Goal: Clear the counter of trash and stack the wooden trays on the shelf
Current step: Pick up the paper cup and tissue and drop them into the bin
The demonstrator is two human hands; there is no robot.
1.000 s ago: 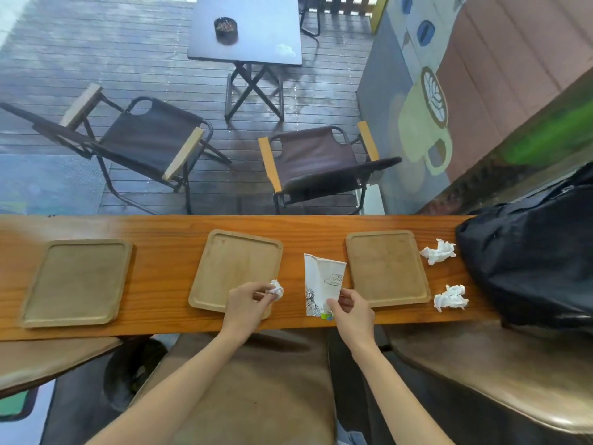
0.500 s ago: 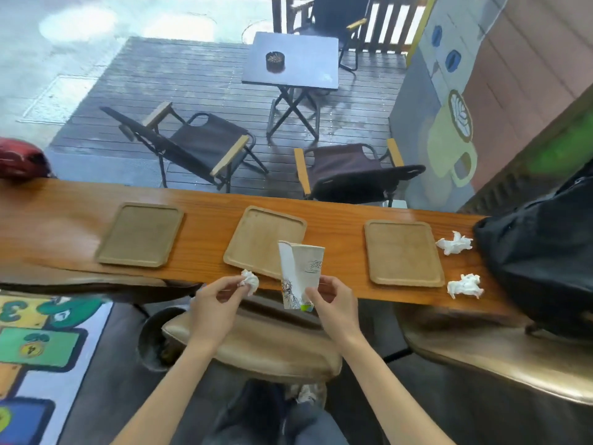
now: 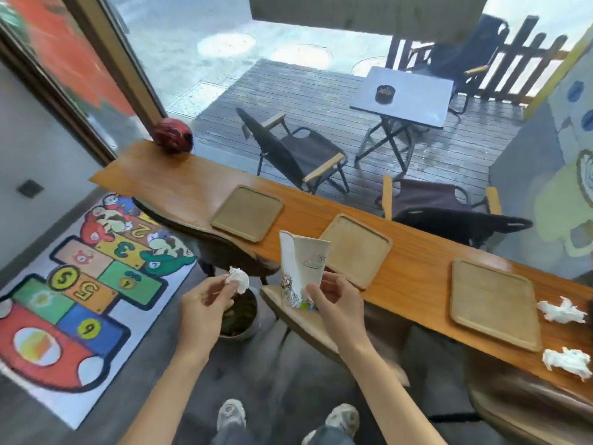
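Note:
My left hand (image 3: 205, 298) pinches a crumpled white tissue (image 3: 238, 279) in the air, off the counter, above a round bin (image 3: 239, 313) on the floor. My right hand (image 3: 335, 298) grips a flattened white paper cup (image 3: 301, 268) by its lower end, just in front of the counter edge. Three wooden trays lie flat on the orange wooden counter (image 3: 417, 252): a left tray (image 3: 247, 212), a middle tray (image 3: 357, 248) and a right tray (image 3: 494, 303). Two more crumpled tissues (image 3: 561, 311) (image 3: 566, 362) lie on the counter at the far right.
A dark red round object (image 3: 173, 136) sits at the counter's left end. Brown stools (image 3: 308, 319) stand under the counter. A colourful hopscotch mat (image 3: 73, 293) covers the floor to the left. Folding chairs (image 3: 298, 155) and a small table (image 3: 404, 96) stand outside the window.
Both hands lifted the tissue and the cup off the counter and drew them back toward me. The view swung left, and the bin now shows below my left hand.

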